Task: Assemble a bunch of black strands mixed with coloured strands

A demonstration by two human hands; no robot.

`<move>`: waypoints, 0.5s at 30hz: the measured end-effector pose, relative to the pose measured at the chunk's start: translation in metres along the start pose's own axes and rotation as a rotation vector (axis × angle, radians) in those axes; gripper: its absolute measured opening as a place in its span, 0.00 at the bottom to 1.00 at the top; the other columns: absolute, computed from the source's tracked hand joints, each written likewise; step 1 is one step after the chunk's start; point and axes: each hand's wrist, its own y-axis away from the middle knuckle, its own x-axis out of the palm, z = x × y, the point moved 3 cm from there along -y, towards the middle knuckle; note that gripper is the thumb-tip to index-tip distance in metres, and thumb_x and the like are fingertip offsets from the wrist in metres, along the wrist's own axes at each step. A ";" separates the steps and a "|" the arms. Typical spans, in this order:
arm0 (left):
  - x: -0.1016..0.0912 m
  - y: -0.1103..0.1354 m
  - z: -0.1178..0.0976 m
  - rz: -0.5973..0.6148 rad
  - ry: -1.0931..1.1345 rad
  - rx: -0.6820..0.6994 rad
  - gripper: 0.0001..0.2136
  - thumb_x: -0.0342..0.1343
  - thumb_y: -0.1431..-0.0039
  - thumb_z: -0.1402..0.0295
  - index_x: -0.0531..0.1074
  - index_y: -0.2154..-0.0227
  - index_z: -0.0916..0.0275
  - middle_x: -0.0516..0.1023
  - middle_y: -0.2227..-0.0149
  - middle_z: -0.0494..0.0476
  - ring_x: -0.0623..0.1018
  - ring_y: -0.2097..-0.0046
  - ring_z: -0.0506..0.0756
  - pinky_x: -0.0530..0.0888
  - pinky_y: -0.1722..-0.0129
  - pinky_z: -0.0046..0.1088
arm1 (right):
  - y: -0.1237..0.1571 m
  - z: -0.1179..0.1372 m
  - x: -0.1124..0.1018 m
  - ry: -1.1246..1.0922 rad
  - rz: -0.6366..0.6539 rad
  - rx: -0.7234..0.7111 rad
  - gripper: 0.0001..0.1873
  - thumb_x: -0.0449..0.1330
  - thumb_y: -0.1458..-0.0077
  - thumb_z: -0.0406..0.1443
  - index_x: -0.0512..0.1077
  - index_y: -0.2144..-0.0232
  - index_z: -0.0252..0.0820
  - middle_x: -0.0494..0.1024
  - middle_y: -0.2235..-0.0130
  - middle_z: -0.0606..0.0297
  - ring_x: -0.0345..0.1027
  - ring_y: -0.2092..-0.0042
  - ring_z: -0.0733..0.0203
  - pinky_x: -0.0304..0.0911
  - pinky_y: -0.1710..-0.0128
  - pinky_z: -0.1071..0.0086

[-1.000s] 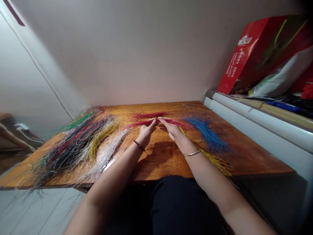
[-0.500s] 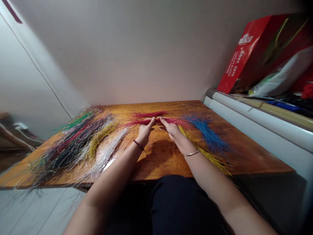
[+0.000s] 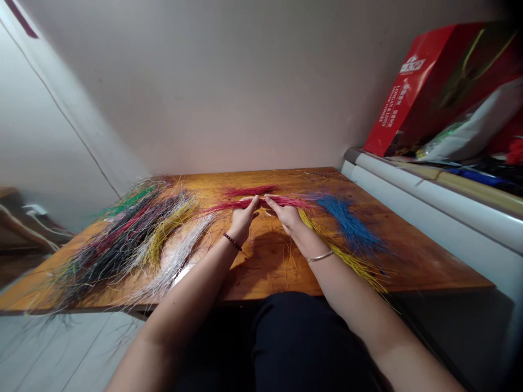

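Observation:
My left hand [image 3: 244,219] and my right hand [image 3: 288,216] meet near the middle of the orange-brown wooden table [image 3: 420,256]. Their fingertips pinch a thin bundle of red fibre strands [image 3: 229,207] from either side. A second red bundle [image 3: 250,190] lies just beyond them. To the right are blue strands [image 3: 350,228] and yellow strands [image 3: 351,265]. Left of my hands lie white strands [image 3: 175,260], golden-yellow strands [image 3: 168,233], and a dark mixed heap [image 3: 122,245] with green strands [image 3: 131,200]. A beaded bracelet circles my left wrist, and a thin metal bangle circles my right.
A red printed paper bag [image 3: 408,92] and a white plastic bag [image 3: 474,126] sit on a white ledge [image 3: 449,204] to the right. A plain wall stands behind the table. Loose strands hang over its front edge, above a pale floor [image 3: 69,348].
Both hands stay pinched on the red strands, shifting only slightly. The view has moved a little.

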 end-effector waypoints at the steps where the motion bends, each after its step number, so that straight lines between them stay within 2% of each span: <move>1: 0.000 0.001 -0.001 0.039 0.009 0.004 0.17 0.65 0.59 0.58 0.75 0.66 0.62 0.77 0.61 0.61 0.75 0.56 0.57 0.69 0.61 0.31 | 0.001 0.001 0.000 -0.006 -0.012 0.000 0.20 0.68 0.62 0.45 0.77 0.67 0.41 0.79 0.61 0.60 0.74 0.60 0.57 0.69 0.59 0.64; 4: 0.003 0.005 -0.004 0.165 0.006 0.025 0.16 0.63 0.56 0.59 0.75 0.63 0.58 0.77 0.59 0.58 0.74 0.56 0.55 0.67 0.61 0.28 | 0.002 0.004 0.000 -0.020 -0.055 0.000 0.20 0.68 0.64 0.45 0.76 0.69 0.38 0.80 0.66 0.59 0.75 0.64 0.57 0.70 0.63 0.65; 8: 0.006 0.011 -0.009 0.292 -0.062 0.060 0.13 0.62 0.55 0.59 0.76 0.65 0.59 0.77 0.59 0.58 0.74 0.57 0.55 0.67 0.62 0.28 | -0.001 0.004 -0.003 -0.001 -0.132 -0.053 0.20 0.69 0.64 0.46 0.76 0.71 0.36 0.80 0.69 0.59 0.75 0.68 0.58 0.70 0.65 0.65; 12: 0.005 0.010 -0.011 0.283 -0.142 0.103 0.14 0.63 0.56 0.59 0.77 0.67 0.61 0.78 0.62 0.60 0.74 0.59 0.56 0.66 0.63 0.29 | -0.003 0.002 -0.005 0.039 -0.140 -0.112 0.20 0.67 0.62 0.47 0.76 0.71 0.37 0.80 0.69 0.60 0.75 0.69 0.58 0.70 0.67 0.66; 15: 0.002 0.005 -0.010 0.233 -0.126 0.111 0.14 0.63 0.56 0.59 0.77 0.68 0.62 0.78 0.62 0.60 0.74 0.59 0.56 0.66 0.63 0.29 | -0.003 0.000 -0.004 0.052 -0.096 -0.049 0.20 0.67 0.62 0.47 0.76 0.69 0.38 0.80 0.67 0.60 0.75 0.66 0.58 0.70 0.67 0.67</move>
